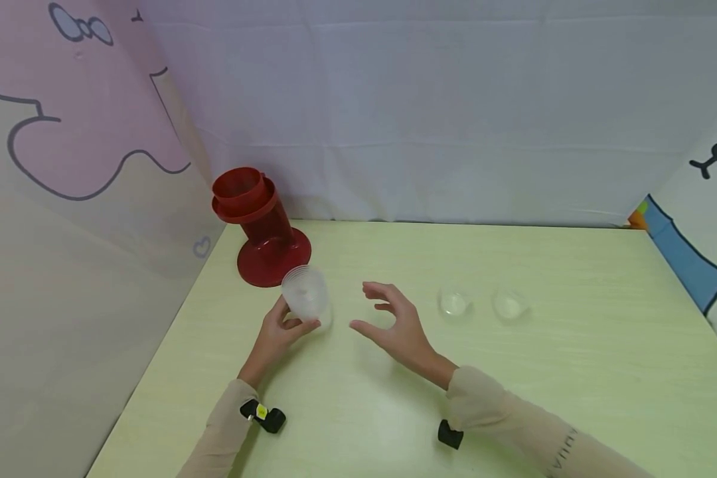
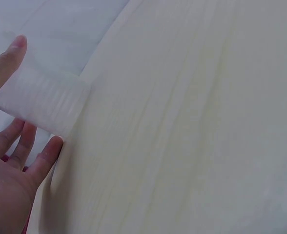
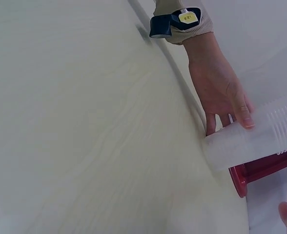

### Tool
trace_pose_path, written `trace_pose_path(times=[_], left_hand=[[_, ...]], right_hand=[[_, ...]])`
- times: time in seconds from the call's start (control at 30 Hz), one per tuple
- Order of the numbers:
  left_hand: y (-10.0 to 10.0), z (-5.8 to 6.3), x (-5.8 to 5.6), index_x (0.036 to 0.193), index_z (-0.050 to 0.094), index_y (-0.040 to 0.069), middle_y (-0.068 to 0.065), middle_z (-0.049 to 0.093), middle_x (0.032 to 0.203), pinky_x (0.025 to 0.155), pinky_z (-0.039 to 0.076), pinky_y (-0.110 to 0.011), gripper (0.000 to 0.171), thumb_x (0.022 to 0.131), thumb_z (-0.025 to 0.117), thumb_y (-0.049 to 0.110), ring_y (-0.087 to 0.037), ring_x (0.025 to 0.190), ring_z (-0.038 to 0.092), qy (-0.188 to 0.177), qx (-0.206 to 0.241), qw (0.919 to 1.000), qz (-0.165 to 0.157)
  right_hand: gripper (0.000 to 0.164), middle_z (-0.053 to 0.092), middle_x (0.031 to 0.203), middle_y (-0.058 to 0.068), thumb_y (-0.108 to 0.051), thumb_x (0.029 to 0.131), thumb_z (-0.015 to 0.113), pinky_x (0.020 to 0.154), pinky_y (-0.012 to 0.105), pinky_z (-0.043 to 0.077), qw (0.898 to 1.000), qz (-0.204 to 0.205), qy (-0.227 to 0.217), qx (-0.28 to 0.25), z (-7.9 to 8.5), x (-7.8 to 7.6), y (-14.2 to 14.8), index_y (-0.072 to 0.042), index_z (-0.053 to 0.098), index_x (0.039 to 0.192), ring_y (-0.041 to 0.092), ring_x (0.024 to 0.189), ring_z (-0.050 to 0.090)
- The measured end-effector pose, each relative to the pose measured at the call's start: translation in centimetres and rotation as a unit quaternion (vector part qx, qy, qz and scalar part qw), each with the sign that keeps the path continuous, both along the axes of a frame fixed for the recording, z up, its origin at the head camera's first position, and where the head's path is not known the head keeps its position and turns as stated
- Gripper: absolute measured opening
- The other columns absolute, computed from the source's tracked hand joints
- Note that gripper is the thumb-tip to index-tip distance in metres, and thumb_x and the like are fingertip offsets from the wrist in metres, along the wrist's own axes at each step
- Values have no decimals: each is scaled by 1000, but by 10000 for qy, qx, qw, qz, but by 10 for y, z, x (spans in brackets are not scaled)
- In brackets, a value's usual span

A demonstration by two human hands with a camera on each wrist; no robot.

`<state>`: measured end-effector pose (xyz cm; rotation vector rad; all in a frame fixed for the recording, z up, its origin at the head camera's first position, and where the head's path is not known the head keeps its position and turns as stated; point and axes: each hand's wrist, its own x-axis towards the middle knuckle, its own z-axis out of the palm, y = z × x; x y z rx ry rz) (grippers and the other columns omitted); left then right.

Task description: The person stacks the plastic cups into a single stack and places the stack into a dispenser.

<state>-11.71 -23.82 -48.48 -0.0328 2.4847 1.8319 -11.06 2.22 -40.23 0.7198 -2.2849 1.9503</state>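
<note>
A stack of clear plastic cups (image 1: 306,292) stands at the left of the table, in front of the red stand. My left hand (image 1: 279,335) grips the stack from its near left side, thumb on one side and fingers on the other. In the left wrist view, ridged rims show along the stack (image 2: 48,100). To the right, my right hand (image 1: 401,325) hovers over the table with thumb and fingers spread in a curve, holding nothing. Two single clear cups (image 1: 454,302) (image 1: 510,304) sit on the table beyond it.
A red plastic stand (image 1: 267,245) with a round base and wide tubular top is at the back left corner. The pale yellow-green table (image 1: 358,425) meets a white cloth backdrop (image 1: 430,113). Printed cloth hangs at both sides.
</note>
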Motion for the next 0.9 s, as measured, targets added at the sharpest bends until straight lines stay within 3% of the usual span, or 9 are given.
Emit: trace_pose_path(times=[0.2, 0.47, 0.9], left_hand=[[0, -4, -1, 140, 37, 32, -1, 49, 130, 88, 52, -36, 80, 73, 81, 37, -26, 100, 62, 135, 14, 9999, 36], [-1, -6, 0, 139, 37, 35, 1, 50, 130, 88, 52, -37, 79, 73, 81, 39, -25, 101, 62, 146, 30, 9999, 35], [-1, -7, -1, 139, 37, 36, 1, 49, 130, 90, 51, -39, 79, 73, 80, 41, -25, 103, 62, 89, 11, 10000, 18]], right_hand=[[54, 56, 124, 12, -3, 76, 78, 93, 49, 46, 9999, -72, -61, -79, -8, 3, 8, -1, 54, 125, 31, 113, 54], [56, 56, 123, 1, -10, 76, 80, 94, 41, 48, 9994, -311, -84, -155, -42, -5, 19, -13, 54, 126, 22, 113, 54], [56, 58, 120, 2, -7, 76, 79, 95, 44, 46, 9966, -592, -345, -457, -47, 7, 36, -11, 55, 125, 21, 111, 55]])
